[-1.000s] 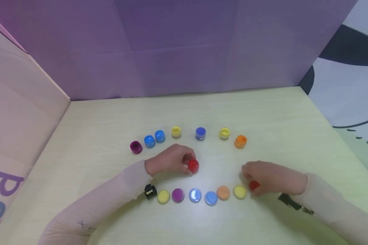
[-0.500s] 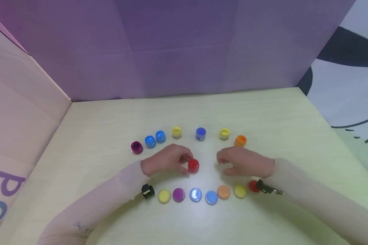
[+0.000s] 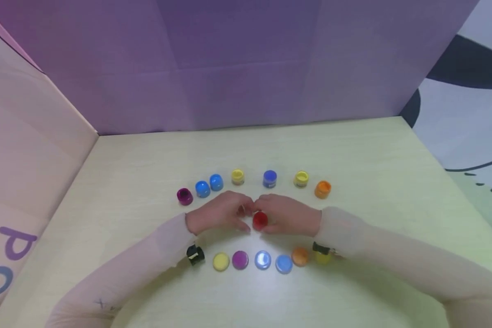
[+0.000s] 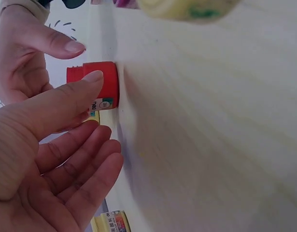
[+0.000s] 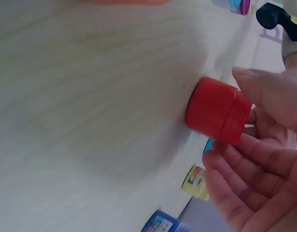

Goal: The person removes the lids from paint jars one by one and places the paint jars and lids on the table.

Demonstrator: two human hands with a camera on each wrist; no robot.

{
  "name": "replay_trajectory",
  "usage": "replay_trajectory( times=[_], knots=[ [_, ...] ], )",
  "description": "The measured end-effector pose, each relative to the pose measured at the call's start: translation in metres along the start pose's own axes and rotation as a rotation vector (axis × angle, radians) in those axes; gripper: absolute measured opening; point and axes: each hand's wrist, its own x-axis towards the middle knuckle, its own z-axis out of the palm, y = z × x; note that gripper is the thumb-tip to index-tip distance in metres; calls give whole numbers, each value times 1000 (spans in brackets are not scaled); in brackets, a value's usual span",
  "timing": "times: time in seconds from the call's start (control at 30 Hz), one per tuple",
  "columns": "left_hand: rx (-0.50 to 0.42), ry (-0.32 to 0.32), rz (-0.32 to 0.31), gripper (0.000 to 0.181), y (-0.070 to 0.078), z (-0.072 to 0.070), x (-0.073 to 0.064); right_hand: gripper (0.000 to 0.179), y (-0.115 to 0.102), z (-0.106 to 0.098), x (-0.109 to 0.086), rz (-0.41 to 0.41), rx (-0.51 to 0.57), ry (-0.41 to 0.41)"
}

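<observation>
A small red paint jar [image 3: 260,221] stands upright on the table between the two hands; its threaded neck shows uncapped in the left wrist view. My left hand [image 3: 221,212] is at its left side with relaxed fingers. There the left thumb overlaps the red jar [image 4: 107,84], but whether it touches is unclear. From the right, my right hand [image 3: 289,214] reaches around the jar, its thumb apart from the rim. In the right wrist view the right fingertips lie close beside the red jar [image 5: 213,108]; contact cannot be told.
Behind the hands stand a purple jar [image 3: 184,196], two blue jars [image 3: 202,189], a yellow jar [image 3: 238,176], a dark blue jar [image 3: 269,178], another yellow jar [image 3: 301,179] and an orange jar [image 3: 323,189]. Nearer lies a row of lids, including a magenta lid [image 3: 240,259] and an orange lid [image 3: 300,256].
My right hand has let go of a red lid at the row's right end and moved left to the red jar. The left hand's fingers have loosened beside the jar.
</observation>
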Motion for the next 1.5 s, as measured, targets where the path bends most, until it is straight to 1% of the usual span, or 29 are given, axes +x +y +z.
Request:
replay_trajectory(
  times=[0.07,0.23,0.37,0.47,0.63,0.73,0.87,1.07,1.33,1.5],
  knots=[
    [4,6,0,40,1,-2,-1,33,-3,1,4,35,-21,-23],
    [2,10,-11,38,1,-3,-1,30,-7,3,10,117,-12,-66],
    [-3,16,-16,37,-1,-2,0,31,-7,1,12,134,15,-74],
    [1,23,-25,38,0,-2,0,31,-4,-3,13,130,-6,-68],
    [-9,26,-38,39,0,-2,-2,23,10,-15,13,156,-52,-44],
    [-26,25,-27,39,-1,-1,-2,26,22,-24,14,186,-63,-14],
    [-27,29,-10,38,-1,1,-3,27,39,-38,16,189,-80,17],
    [-30,24,4,36,0,5,-1,22,59,-56,22,232,-81,7],
    [-32,14,2,35,6,6,-2,20,78,-57,35,260,-83,-43],
    [-33,10,-1,35,7,7,-1,29,82,-57,36,279,-62,-58]
  ],
)
